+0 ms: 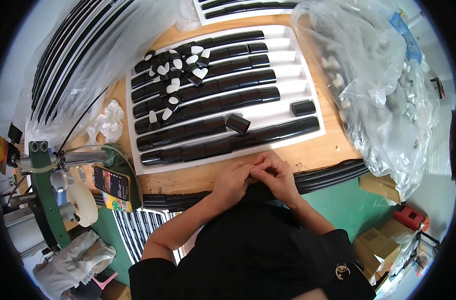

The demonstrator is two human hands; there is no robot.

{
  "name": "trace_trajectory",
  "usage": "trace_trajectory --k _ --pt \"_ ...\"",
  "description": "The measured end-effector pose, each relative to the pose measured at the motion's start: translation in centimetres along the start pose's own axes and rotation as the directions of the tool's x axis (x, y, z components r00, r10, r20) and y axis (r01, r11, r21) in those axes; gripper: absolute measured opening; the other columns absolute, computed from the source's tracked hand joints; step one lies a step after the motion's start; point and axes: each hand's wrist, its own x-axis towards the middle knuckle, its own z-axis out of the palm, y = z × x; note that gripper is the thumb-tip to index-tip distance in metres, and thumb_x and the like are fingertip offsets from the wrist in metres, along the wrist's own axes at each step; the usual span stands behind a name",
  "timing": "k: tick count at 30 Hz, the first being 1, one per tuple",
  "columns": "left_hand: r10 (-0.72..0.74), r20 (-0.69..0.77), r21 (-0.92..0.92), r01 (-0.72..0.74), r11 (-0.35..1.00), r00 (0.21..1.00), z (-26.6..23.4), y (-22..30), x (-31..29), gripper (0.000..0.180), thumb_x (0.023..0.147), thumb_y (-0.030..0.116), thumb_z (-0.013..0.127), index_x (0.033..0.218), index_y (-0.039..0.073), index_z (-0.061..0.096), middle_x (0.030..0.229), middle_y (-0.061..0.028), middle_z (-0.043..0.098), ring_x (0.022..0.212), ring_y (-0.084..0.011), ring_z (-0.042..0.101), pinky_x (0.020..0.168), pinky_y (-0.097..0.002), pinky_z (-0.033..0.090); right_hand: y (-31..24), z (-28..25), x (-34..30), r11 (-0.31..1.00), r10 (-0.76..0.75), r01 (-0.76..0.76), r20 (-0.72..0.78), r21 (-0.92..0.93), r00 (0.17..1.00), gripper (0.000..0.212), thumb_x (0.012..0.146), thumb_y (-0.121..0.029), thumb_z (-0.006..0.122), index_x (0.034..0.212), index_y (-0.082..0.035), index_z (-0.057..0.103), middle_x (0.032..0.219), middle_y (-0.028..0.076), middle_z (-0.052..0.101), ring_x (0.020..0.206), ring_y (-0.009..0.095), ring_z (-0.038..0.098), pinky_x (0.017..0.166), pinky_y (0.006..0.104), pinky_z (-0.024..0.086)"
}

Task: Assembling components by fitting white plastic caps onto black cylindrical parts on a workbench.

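Note:
At the table's front edge my left hand (232, 184) and my right hand (279, 181) meet, fingers curled and pinched together. Whatever is between the fingertips is hidden. Just beyond them lies a white tray (288, 138) with long channels holding rows of glossy black rectangular pieces (213, 107). One loose black piece (238, 124) sits askew near the tray's front, and another black piece (303, 108) rests alone at a channel's right end. Small black parts with white oval faces (200, 73) are heaped over the left half of the rows.
A machine with a green frame (45, 192) and a pale wheel (82, 204) stands at the left, a phone (111, 183) propped beside it. Clear plastic bags (383, 95) cover the table's right side. Crumpled white tissue (110, 122) lies left of the tray. Cardboard boxes (375, 245) are lower right.

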Motion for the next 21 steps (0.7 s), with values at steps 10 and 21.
trace_trajectory --k 10,21 --pt "-0.354 -0.018 -0.430 0.312 0.847 0.935 -0.8 2.1 -0.3 0.035 0.078 0.009 0.073 0.111 0.005 0.061 0.102 -0.0131 0.065 0.095 -0.0340 0.062 0.083 -0.0392 0.050 -4.1 -1.4 0.6 0.737 -0.339 0.376 0.173 -0.561 0.925 0.031 0.076 0.003 0.072 0.107 -0.003 0.065 0.106 0.012 0.066 0.092 0.028 0.065 0.078 0.0337 0.053" --pt "0.070 0.010 0.343 -0.069 0.937 0.998 -6.3 -2.2 8.0 0.042 0.074 -0.002 0.068 0.112 0.010 0.058 0.119 -0.0064 0.065 0.106 -0.0290 0.057 0.090 -0.0437 0.042 -3.5 -6.0 8.6 -0.092 -0.608 0.322 0.309 -0.942 0.732 0.023 0.074 -0.005 0.070 0.096 -0.006 0.065 0.101 0.007 0.064 0.090 0.027 0.062 0.075 0.0358 0.049"
